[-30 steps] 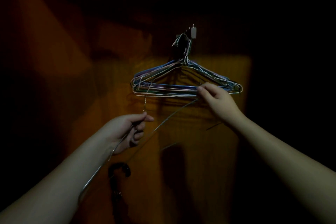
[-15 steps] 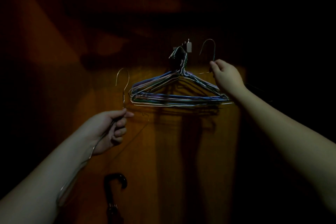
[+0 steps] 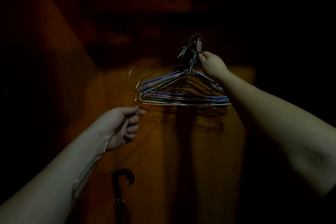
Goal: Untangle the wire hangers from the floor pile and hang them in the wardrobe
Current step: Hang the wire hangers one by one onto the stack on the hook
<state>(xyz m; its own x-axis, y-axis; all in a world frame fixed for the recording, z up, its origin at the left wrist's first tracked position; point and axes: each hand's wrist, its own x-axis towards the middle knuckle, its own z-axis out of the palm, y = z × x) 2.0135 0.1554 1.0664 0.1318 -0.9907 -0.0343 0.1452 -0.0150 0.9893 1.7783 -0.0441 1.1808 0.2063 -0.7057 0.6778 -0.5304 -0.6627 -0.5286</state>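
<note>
A bundle of several coloured wire hangers (image 3: 183,96) hangs from a small hook (image 3: 199,46) on the brown wooden wardrobe panel (image 3: 181,151). My right hand (image 3: 211,64) is raised beside that hook, pinching the neck of a thin wire hanger (image 3: 195,35) whose curved top arches over the hook. My left hand (image 3: 121,126) is lower and to the left, closed on the neck of a silver wire hanger (image 3: 135,85); its hook points up and its body runs down along my left forearm.
A dark umbrella with a curved handle (image 3: 121,180) stands low against the panel, below my left hand. The surroundings are very dark; an orange-brown side wall (image 3: 54,42) slopes away on the left.
My right hand has carried its hanger left and up, from beside the bundle to over the hook. The left hand has stayed in about the same place with its hanger.
</note>
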